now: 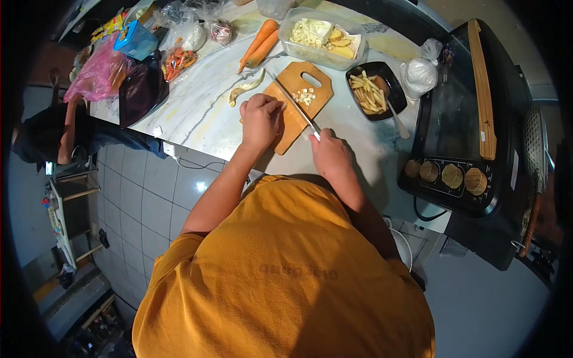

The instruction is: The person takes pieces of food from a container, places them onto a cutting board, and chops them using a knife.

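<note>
My right hand (331, 154) grips the white handle of a knife (296, 108). Its long blade slants across the wooden cutting board (320, 102), pointing away to the left. Small pale chopped pieces (304, 96) lie in a pile on the board, right of the blade. My left hand (261, 121) is over the board's left side with fingers curled in; whatever they pinch is hidden. A curved, yellowish peel-like strip (246, 89) rests on the marble counter just beyond my left hand.
Two carrots (260, 46), a plastic container (322, 56) of cut food and a black bowl (375, 98) of pale sticks with a spoon surround the board. A toaster oven (456, 119) stands right. Bags and a blue container (136, 40) sit left, near another person (45, 134).
</note>
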`<state>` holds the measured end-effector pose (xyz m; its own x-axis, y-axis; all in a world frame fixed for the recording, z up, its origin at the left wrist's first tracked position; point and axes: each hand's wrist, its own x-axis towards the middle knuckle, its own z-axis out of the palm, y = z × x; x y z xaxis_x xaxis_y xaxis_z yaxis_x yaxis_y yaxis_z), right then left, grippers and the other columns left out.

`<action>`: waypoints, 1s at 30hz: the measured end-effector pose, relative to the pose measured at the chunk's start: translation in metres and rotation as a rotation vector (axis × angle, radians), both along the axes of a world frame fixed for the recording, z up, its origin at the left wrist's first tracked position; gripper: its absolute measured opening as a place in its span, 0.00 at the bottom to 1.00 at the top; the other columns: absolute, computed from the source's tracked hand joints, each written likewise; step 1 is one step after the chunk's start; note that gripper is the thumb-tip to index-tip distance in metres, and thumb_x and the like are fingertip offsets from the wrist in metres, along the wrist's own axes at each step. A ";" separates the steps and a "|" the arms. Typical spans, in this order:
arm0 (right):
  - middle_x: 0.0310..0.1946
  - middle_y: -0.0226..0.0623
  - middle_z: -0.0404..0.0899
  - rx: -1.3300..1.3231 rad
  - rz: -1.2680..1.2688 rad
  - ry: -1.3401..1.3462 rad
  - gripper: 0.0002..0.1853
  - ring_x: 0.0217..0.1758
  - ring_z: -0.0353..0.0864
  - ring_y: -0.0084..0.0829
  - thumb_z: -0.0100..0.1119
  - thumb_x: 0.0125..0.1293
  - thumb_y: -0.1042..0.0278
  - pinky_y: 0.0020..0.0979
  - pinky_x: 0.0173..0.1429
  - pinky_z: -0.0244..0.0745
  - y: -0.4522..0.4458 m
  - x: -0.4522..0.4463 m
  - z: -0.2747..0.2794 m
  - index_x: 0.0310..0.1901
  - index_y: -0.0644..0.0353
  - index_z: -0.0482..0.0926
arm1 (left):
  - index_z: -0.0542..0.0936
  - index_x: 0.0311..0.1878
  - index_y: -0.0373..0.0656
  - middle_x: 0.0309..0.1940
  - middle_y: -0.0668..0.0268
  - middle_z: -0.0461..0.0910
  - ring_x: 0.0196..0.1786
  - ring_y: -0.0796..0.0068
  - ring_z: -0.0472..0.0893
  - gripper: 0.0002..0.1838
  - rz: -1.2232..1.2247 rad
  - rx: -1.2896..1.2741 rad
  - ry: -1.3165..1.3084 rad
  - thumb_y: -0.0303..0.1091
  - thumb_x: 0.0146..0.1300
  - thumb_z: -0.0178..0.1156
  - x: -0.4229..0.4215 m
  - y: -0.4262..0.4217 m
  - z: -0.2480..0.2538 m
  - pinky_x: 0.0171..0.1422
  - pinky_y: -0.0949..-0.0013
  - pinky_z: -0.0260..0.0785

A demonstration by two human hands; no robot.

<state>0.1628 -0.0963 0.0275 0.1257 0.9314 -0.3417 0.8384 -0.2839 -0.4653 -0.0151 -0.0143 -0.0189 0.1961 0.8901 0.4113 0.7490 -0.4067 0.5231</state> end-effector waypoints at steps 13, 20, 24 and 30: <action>0.34 0.61 0.83 0.072 -0.071 -0.017 0.21 0.42 0.82 0.64 0.47 0.76 0.49 0.58 0.48 0.75 -0.008 0.020 0.007 0.47 0.64 0.73 | 0.89 0.40 0.50 0.37 0.70 0.83 0.51 0.66 0.76 0.06 0.022 -0.022 0.087 0.35 0.62 0.67 0.008 0.001 0.009 0.57 0.57 0.56; 0.35 0.60 0.83 0.054 -0.149 -0.084 0.22 0.43 0.82 0.63 0.46 0.76 0.47 0.57 0.50 0.75 -0.002 0.033 0.007 0.48 0.63 0.73 | 0.88 0.41 0.50 0.39 0.70 0.85 0.55 0.64 0.77 0.06 0.003 -0.083 0.112 0.36 0.63 0.66 0.005 0.006 0.014 0.60 0.55 0.57; 0.36 0.59 0.84 0.019 -0.125 -0.085 0.23 0.46 0.82 0.62 0.45 0.76 0.46 0.57 0.51 0.75 -0.005 0.032 0.008 0.48 0.63 0.73 | 0.87 0.43 0.49 0.41 0.67 0.84 0.54 0.63 0.77 0.08 0.004 -0.091 0.079 0.35 0.62 0.66 0.010 0.005 0.017 0.59 0.55 0.58; 0.35 0.59 0.83 0.052 -0.020 -0.011 0.21 0.43 0.82 0.63 0.47 0.76 0.48 0.57 0.49 0.74 -0.016 0.025 0.008 0.44 0.63 0.74 | 0.84 0.49 0.41 0.51 0.56 0.80 0.55 0.54 0.75 0.15 -0.043 -0.089 0.035 0.32 0.60 0.63 0.014 0.008 0.019 0.60 0.54 0.64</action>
<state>0.1875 -0.1127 0.0360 0.1476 0.9452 -0.2912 0.8379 -0.2759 -0.4710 -0.0009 -0.0065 -0.0002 0.2477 0.9133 0.3233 0.7505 -0.3919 0.5321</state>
